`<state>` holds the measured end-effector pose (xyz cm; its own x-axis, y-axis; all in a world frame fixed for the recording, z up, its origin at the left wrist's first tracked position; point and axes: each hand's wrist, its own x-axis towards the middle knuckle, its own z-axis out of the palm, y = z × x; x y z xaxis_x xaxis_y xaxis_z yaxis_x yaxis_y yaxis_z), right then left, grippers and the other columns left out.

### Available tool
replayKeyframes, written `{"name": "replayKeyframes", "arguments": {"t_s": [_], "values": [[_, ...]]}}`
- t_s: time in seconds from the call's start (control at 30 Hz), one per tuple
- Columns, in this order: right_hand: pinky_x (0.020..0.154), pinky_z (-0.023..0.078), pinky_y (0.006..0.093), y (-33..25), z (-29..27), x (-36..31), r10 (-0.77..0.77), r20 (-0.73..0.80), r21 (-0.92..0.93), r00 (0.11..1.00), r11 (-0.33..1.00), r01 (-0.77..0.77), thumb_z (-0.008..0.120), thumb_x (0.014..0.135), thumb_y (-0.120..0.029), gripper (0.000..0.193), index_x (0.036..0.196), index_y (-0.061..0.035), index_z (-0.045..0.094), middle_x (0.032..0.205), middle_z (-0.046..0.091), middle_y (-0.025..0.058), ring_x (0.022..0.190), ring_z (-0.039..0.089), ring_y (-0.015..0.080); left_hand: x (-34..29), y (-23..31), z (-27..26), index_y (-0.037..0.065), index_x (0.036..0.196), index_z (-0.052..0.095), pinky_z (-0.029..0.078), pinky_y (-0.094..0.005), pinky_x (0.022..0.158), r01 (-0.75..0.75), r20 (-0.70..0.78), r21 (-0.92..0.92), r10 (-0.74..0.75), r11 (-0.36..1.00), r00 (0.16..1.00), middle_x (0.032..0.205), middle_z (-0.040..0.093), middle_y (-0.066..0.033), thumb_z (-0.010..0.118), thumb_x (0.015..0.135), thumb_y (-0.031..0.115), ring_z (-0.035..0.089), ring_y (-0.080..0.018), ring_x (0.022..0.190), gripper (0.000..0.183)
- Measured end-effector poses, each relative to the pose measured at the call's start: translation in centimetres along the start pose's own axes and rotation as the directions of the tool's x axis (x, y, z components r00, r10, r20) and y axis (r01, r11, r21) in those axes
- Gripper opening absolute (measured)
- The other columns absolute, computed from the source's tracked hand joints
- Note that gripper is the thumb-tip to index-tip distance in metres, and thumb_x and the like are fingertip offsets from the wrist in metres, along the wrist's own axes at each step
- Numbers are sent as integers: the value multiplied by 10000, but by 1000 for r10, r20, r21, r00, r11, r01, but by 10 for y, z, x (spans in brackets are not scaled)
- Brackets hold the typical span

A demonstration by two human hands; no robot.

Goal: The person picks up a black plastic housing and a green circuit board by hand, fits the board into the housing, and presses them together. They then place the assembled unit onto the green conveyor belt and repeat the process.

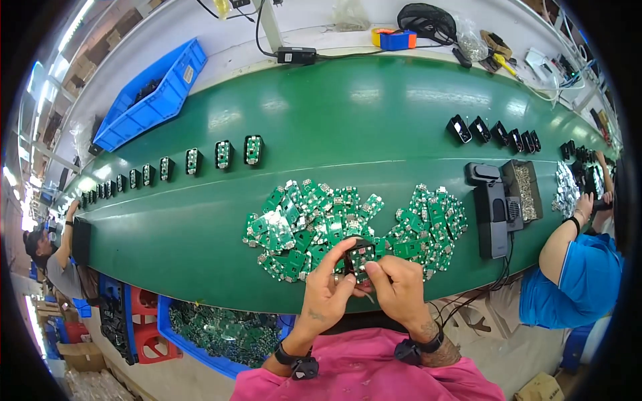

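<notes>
Close to my body, over the near edge of the bench, I hold a small black plastic case with a green circuit board (362,256) in it. The fingers of my left hand (326,294) wrap round the case from the left. From the right, my right hand (403,284) grips it, with the thumb pressed on the board's lower right part. Just beyond my hands lies a big loose pile of green circuit boards (301,224). To its right spreads a second pile of boards (438,224). My fingers partly hide the case's underside.
Cases fitted with boards (192,162) form a row at left; black cases (459,129) stand far right. A grey-black device (491,220) adjoins a tray of small parts (523,180). Blue bins (180,83) hold parts. Co-workers sit at both sides, one with a blue sleeve (578,267).
</notes>
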<state>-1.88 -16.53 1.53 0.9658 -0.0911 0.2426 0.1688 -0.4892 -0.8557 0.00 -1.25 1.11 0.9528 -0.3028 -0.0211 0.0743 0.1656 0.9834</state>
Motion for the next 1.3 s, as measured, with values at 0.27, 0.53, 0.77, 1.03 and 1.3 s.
{"name": "replayKeyframes", "arguments": {"t_s": [0.27,0.53,0.77,1.03,1.3], "values": [[445,409,374,11,9,-7,-101,42,-207,994,972,107,664,910,-180,228,748,-39,589,587,551,96,479,543,276,-4,-9,-1,9,1367,446,517,-221,476,94,-94,-34,-96,995,991,1137,631,-152,519,1006,113,675,-144,626,383],[638,509,336,4,21,-5,50,63,221,997,973,-62,548,970,-127,414,1360,-19,460,925,660,151,730,651,231,-3,-10,6,30,1306,500,453,-199,414,64,-140,-5,-64,998,988,1010,657,-110,498,1027,162,626,-105,546,309],[734,529,378,8,39,-11,-64,-98,242,993,966,86,516,989,-87,343,1325,-25,492,1143,638,206,830,652,320,1,-31,13,24,1219,553,507,-246,628,-289,-225,466,428,836,875,983,670,-92,524,1024,185,638,-118,772,254],[781,545,390,-1,47,14,-154,-44,285,987,945,160,548,949,-51,334,1280,-19,520,1102,661,201,885,677,347,12,-26,3,14,1198,564,493,-216,622,-329,-361,452,507,829,782,959,669,-82,546,1007,132,618,-94,754,225],[566,514,291,-8,52,130,66,346,240,936,958,-156,554,969,-136,346,1302,-52,515,847,645,105,642,643,154,24,15,-44,21,1397,382,506,-214,514,-199,-477,53,200,979,856,1205,570,-174,476,1024,229,641,-142,599,437]]}}
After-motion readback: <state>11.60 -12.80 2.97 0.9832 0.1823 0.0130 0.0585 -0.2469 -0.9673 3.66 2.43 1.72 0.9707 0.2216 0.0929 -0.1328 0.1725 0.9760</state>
